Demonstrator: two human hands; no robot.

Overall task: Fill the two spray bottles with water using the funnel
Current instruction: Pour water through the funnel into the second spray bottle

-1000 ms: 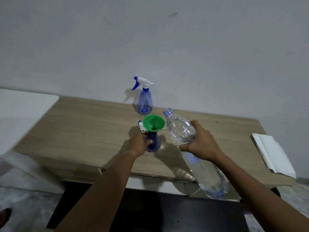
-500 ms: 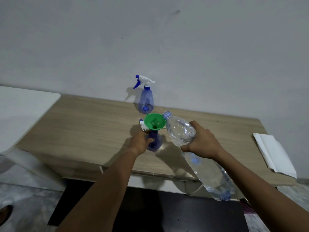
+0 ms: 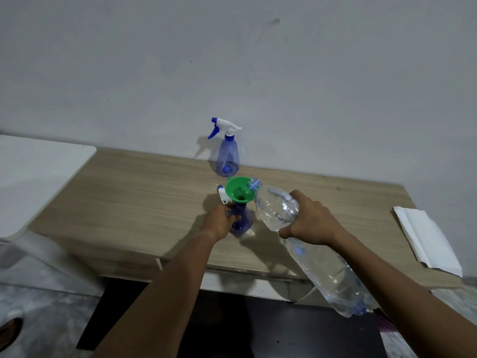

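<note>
A green funnel [image 3: 238, 190] sits in the neck of a blue spray bottle [image 3: 242, 223] standing near the middle of the wooden table [image 3: 144, 197]. My left hand [image 3: 219, 222] grips that bottle's body. My right hand [image 3: 309, 219] holds a large clear water bottle [image 3: 325, 267], tilted with its open mouth resting over the funnel's right rim. A white spray head [image 3: 222, 198] lies just behind the funnel on its left. The second blue spray bottle [image 3: 227, 157], with its white and blue trigger on, stands upright at the wall.
Folded white paper towels [image 3: 426, 241] lie at the table's right end. A white surface [image 3: 33, 174] adjoins the table on the left. A plain wall runs behind the table. Dark floor shows below the front edge.
My right hand has brought the water bottle up and to the left, so its mouth moved from beside the funnel to over its rim. The left hand stayed on the spray bottle.
</note>
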